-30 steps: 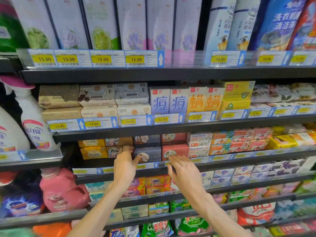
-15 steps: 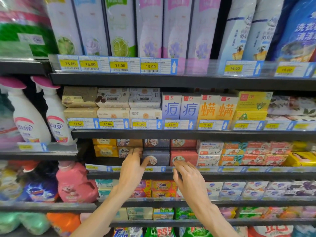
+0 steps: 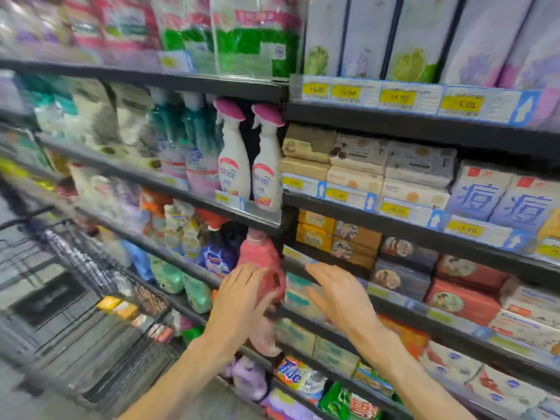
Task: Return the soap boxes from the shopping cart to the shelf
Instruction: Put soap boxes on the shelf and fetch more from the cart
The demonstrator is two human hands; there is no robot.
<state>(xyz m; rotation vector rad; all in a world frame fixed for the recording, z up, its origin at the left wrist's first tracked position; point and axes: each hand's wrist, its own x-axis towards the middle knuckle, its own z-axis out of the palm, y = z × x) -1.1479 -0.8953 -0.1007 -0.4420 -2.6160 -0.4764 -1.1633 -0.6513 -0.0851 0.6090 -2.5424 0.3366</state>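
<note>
My left hand and my right hand hover in front of the shelving with fingers spread, both holding nothing. Stacked soap boxes in brown, grey and red sit on the shelf to the right of my hands. A black wire shopping cart stands at the lower left, and a few small orange and red soap boxes lie inside it near its right rim. The picture is motion-blurred.
A pink detergent bottle stands just behind my left hand. White spray bottles occupy the shelf above it. Tall refill packs fill the top shelf. Laundry bags line the bottom shelf.
The view has swung left, bringing the cart into sight. Both hands have come away from the soap boxes on the shelf and moved down and left, still holding nothing.
</note>
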